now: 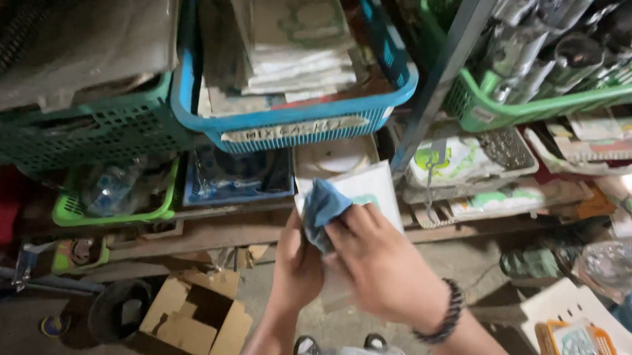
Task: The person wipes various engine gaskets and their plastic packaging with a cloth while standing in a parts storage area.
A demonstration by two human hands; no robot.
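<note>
My left hand (298, 265) grips the lower edge of a flat white packet (372, 186) with a green print, held up in front of the shelves. My right hand (383, 262), with a dark bead bracelet at the wrist, presses a crumpled blue cloth (323, 206) against the packet's left face. Both hands meet at the packet, near the middle of the view.
A blue basket (290, 123) of stacked white packets sits above, a teal basket (84, 128) to its left, a green basket (518, 108) of metal parts at right. More packets fill the lower shelf (486, 178). An open cardboard box (196, 314) lies on the floor, and an orange tray (582, 349) at bottom right.
</note>
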